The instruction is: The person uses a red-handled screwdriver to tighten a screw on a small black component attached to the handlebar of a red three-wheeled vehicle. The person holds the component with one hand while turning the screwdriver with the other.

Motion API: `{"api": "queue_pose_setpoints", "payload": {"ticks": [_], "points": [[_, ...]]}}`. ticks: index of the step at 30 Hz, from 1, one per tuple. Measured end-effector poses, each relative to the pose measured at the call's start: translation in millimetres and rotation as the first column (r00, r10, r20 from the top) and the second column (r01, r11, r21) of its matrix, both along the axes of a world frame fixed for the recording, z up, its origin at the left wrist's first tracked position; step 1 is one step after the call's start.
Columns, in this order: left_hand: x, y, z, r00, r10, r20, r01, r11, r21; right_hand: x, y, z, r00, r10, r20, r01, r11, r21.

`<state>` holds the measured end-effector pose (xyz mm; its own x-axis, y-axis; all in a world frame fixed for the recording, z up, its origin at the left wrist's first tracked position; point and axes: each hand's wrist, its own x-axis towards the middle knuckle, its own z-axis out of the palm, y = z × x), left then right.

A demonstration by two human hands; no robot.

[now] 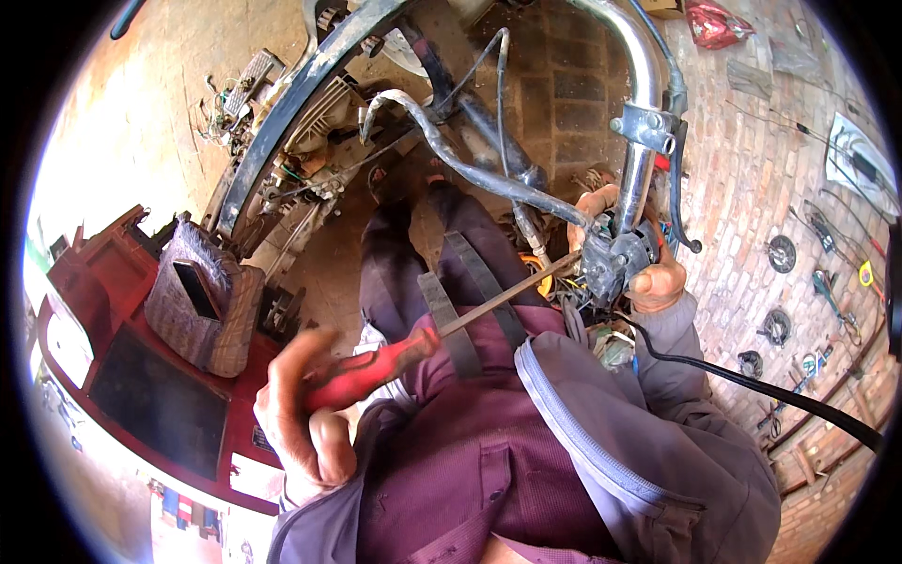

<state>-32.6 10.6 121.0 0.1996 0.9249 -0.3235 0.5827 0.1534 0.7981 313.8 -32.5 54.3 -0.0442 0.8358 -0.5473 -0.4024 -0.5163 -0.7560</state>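
Note:
My left hand [303, 418] is wrapped round the end of a red-handled screwdriver [376, 369], its fingers a little blurred. The long metal shaft slants up to the right, and its tip meets a dark, grimy control housing [611, 268] at the end of a chrome handlebar tube [645, 70]. My right hand [658, 284] grips this housing from the right, the thumb on its near side and fingers partly hidden behind it. A grey sheathed cable [470, 174] runs to the housing from the upper left. The exact spot under the screwdriver tip is too small to make out.
A black cable [752, 378] leads off to the right. At left stands a red vehicle body [240, 414] with a cloth-covered seat and a phone [195, 289] on it. A curved dark metal frame [282, 122] rises ahead. Tools and round parts [782, 254] lie on the brick floor at right.

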Motion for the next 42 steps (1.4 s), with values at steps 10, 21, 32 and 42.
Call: {"api": "queue_pose_setpoints", "payload": {"ticks": [10, 21, 32, 42], "points": [[11.2, 13.7, -1.1, 0.977, -0.134, 0.164, 0.104, 0.979, 0.176, 0.0, -0.6, -1.9, 1.000, -0.010, -0.018, 0.010, 1.000, -0.016], [10.2, 10.9, -12.3, 0.931, -0.212, 0.298, 0.131, 0.954, 0.271, -1.4, 1.7, 2.2, 1.000, -0.025, 0.007, 0.025, 1.000, -0.016], [15.5, 4.6, -14.5, 0.912, -0.051, 0.408, -0.005, 0.991, 0.134, -3.3, 4.8, 5.8, 0.999, -0.036, -0.020, 0.035, 0.999, -0.036], [30.1, -4.0, -35.4, 0.037, 0.353, 0.935, -0.133, 0.929, -0.345, -5.4, 3.2, 1.1, 0.990, -0.100, -0.096, 0.097, 0.995, -0.038]]}}
